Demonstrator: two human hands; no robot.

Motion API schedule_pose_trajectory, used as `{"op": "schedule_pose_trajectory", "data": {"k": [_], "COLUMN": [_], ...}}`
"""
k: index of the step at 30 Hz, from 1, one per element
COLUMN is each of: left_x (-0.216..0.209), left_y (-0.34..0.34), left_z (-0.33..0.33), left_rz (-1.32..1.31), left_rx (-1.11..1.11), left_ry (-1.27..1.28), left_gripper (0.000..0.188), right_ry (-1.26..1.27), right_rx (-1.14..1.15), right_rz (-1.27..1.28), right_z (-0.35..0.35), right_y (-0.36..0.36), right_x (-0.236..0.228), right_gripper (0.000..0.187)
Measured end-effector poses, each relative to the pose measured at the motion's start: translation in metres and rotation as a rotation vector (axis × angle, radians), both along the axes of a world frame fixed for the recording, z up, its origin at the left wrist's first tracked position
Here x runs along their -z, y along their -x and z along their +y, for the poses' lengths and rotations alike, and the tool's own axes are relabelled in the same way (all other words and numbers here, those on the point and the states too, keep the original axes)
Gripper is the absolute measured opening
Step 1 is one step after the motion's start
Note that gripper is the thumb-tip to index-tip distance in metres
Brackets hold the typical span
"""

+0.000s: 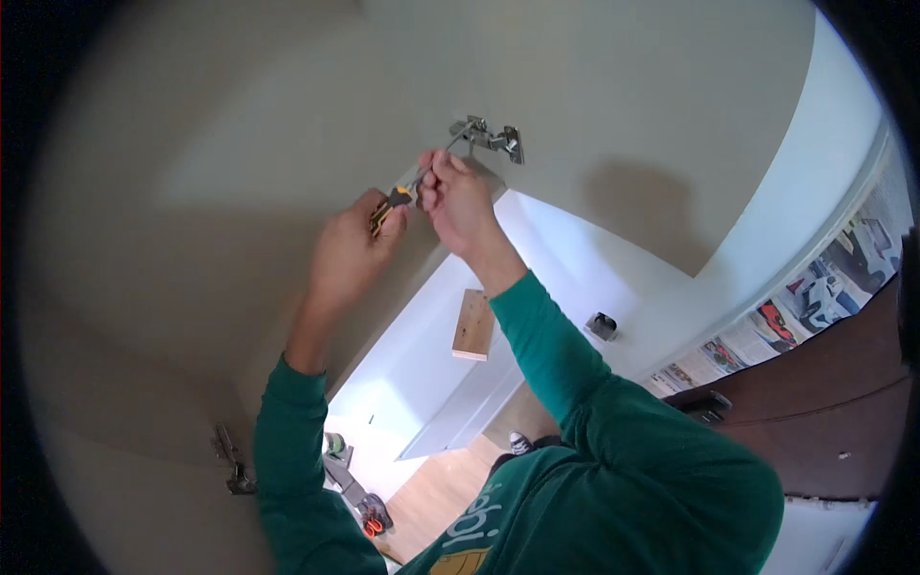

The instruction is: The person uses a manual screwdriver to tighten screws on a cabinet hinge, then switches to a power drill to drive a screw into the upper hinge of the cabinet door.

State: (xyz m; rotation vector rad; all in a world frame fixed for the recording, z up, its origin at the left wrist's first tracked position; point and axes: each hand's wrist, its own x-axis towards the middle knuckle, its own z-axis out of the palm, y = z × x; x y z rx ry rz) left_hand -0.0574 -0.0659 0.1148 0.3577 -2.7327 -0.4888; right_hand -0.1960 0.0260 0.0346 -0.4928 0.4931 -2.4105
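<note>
Spreading broadest on the right, a pale grey panel [661, 86] is bearing one end of a metal concealed hinge [496, 140]; another pale surface [192, 163] is stretching off leftward. Green sleeves [541, 335] are reaching upward, arms raised; bracing the elbows would probably be steadying the work.

Left hand [350, 244]: fingers wrapping the handle of a yellow-and-black screwdriver [391, 203], holding it firmly by the look. Right hand [462, 199]: thumb and fingertips pinching around the shaft, just beside the hinge.

Screwdriver is slanting up and rightward between the hands, its tip appearing to be meeting the hinge's left part. Whether it is seating in a screw: too small to tell.

Handling, as judged: right fingers should be guiding lightly, leaving the shaft free to spin; left hand should be turning slowly while pressing along the shaft's line. Any sideways lean would be risking a slip.
</note>
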Motion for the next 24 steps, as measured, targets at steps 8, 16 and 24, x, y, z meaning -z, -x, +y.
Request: {"op": "schedule_pose_trajectory", "data": {"k": [8,16,24], "left_x": [-0.006,-0.004,-0.006], "left_y": [-0.001,0.005,0.000], "left_z": [-0.004,-0.021,0.008], "left_rz": [0.128,-0.065,0.064], "left_rx": [0.066,-0.010,-0.033], "left_ry": [-0.245,0.013,-0.004], "left_gripper": [0.047,0.049,0.050], "right_ry": [-0.007,0.006,0.038], "right_rx": [0.081,0.007,0.040], "right_rz": [-0.025,-0.015,-0.039], "right_z": [-0.005,-0.010,-0.005], "right_y": [0.011,0.018,0.022], "right_x": [-0.009,-0.006,-0.002], "right_gripper": [0.025,0.024,0.025]}}
